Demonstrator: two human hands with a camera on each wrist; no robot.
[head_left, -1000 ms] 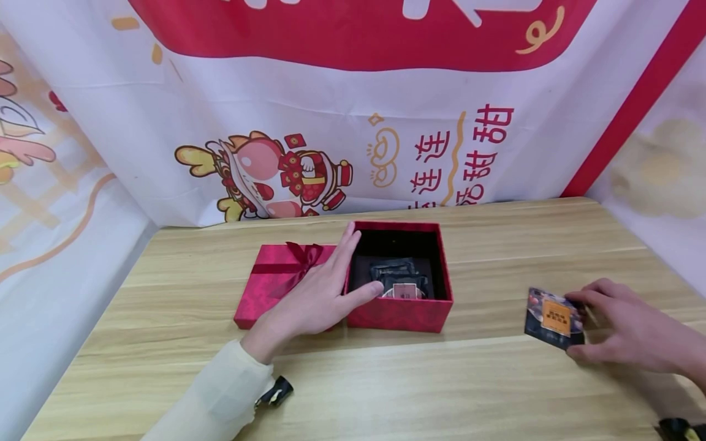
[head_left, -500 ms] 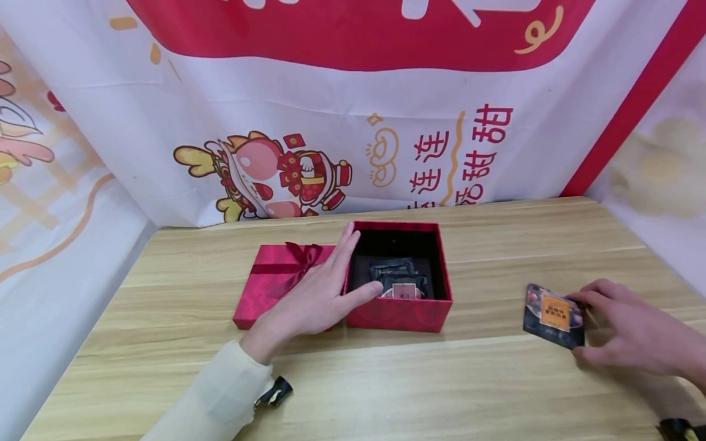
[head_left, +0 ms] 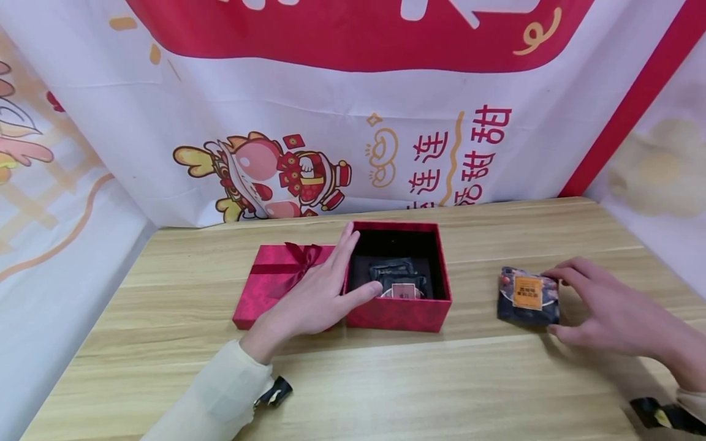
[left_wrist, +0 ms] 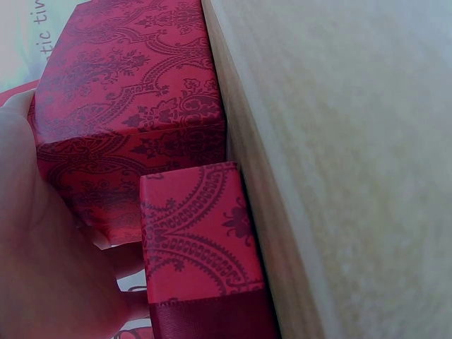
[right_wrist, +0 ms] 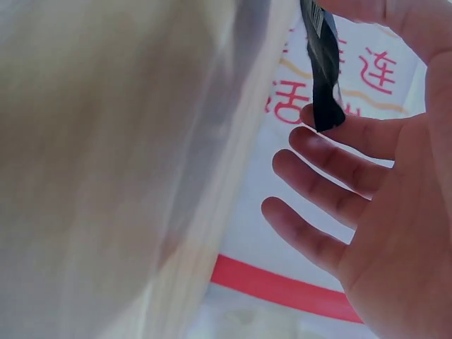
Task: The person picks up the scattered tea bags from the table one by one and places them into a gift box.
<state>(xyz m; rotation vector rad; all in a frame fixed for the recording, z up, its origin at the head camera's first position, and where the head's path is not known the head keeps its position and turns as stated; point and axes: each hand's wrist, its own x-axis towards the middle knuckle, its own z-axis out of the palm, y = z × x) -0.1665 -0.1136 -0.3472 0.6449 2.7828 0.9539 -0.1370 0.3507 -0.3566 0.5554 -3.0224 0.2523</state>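
Note:
A small black sachet with an orange label (head_left: 527, 294) is pinched between the thumb and index finger of my right hand (head_left: 612, 312), close over the table right of the box. In the right wrist view the sachet (right_wrist: 326, 78) is edge-on, the other fingers spread loosely below it. My left hand (head_left: 314, 297) rests at the red gift box (head_left: 398, 316), straight fingers along its left wall and thumb over the front rim. Inside lie dark sachets (head_left: 405, 285), one with a pink label. In the left wrist view that hand (left_wrist: 49, 261) touches the patterned box (left_wrist: 134, 85).
The red lid (head_left: 270, 260) with a dark ribbon bow (head_left: 302, 263) sits directly left of the box, partly under the left forearm and hand. A wooden table (head_left: 386, 392) carries everything. Behind it hangs a printed cloth backdrop (head_left: 309, 92).
The right hand has carried the sachet leftward and slightly back, toward the box, and its labelled face now stands more upright. The left hand, box and lid have kept their places.

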